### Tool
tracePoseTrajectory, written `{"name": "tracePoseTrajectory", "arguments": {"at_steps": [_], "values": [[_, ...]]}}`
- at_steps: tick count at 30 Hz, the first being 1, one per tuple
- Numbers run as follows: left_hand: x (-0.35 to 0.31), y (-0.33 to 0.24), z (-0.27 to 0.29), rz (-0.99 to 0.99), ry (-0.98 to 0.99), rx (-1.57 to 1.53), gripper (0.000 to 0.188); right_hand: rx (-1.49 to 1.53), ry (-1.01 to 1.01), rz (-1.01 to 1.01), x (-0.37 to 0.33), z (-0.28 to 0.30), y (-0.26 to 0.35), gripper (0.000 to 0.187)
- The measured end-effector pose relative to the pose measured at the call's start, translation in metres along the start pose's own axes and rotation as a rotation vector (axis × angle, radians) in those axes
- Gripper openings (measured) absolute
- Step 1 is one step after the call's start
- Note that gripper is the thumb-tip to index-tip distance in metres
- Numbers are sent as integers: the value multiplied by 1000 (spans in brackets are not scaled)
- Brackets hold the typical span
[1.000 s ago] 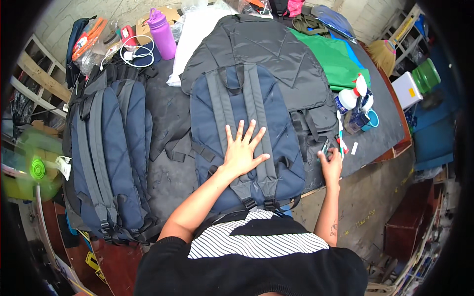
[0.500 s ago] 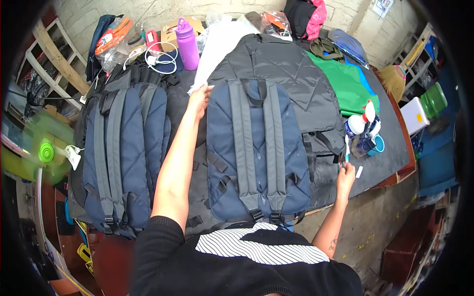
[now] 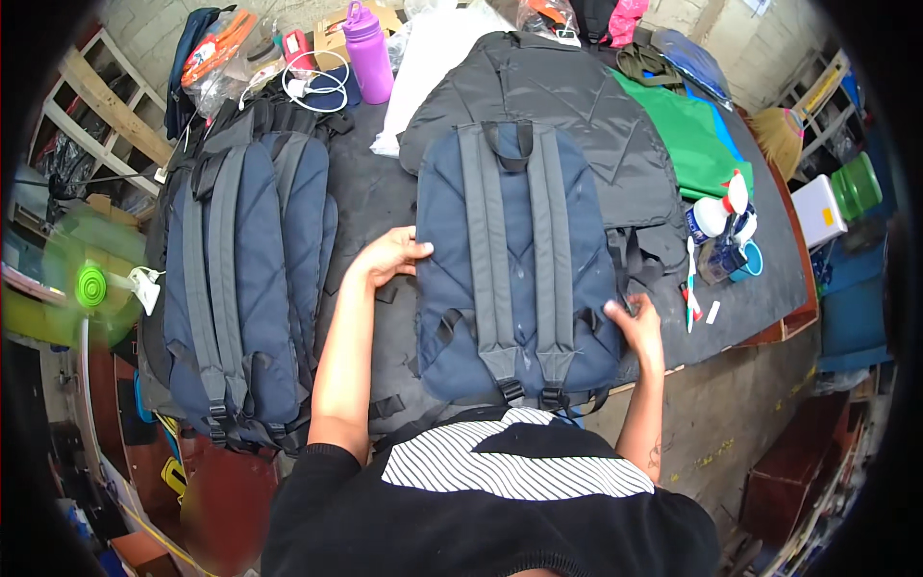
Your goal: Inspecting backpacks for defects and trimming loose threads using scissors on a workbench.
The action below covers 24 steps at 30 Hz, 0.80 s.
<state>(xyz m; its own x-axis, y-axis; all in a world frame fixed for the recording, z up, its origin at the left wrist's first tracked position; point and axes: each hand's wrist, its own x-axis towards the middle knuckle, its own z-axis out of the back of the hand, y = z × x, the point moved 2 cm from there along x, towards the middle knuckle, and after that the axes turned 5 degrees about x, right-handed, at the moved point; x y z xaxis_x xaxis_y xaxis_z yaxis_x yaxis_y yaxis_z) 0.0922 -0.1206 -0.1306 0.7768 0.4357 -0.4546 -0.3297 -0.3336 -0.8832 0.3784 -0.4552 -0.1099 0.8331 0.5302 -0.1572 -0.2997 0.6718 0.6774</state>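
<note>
Handling a navy backpack (image 3: 521, 250) on the counter (image 3: 370, 197), grey straps (image 3: 486, 250) uppermost.
Left hand (image 3: 386, 256) at its left edge — thumb by the cloth, fingers curled, can't tell if they pinch. Right hand (image 3: 642, 325) at the right edge — fingers loosely parted, no firm hold seen. Best handled, I'd judge, with even pressure both sides, straps kept flat.

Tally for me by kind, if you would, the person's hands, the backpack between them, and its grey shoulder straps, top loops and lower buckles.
Hands: 2 (left hand, right hand)
Backpack: 1
Grey shoulder straps: 2
Top loop: 1
Lower buckles: 2
Total: 8
</note>
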Motion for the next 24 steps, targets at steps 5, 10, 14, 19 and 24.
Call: {"name": "tracePoseTrajectory", "arguments": {"at_steps": [5, 10, 14, 19, 24], "values": [[29, -53, -21, -544, -236, -30, 30, 590, -76, 138, 19, -14, 10, 56], [80, -74, -1, -226, -186, -304, 46, 16, -388, 181, 79, 11, 40, 62], [50, -31, -19, -165, -153, -208, 42, -293, -123, 37, 46, 42, 40, 62], [-7, 0, -23, -237, -311, -209, 34, -518, -3, -280, -13, 81, 10, 56], [-15, 17, -27, -413, -527, -190, 22, -359, -276, -14, -39, 85, 17, 47]]}}
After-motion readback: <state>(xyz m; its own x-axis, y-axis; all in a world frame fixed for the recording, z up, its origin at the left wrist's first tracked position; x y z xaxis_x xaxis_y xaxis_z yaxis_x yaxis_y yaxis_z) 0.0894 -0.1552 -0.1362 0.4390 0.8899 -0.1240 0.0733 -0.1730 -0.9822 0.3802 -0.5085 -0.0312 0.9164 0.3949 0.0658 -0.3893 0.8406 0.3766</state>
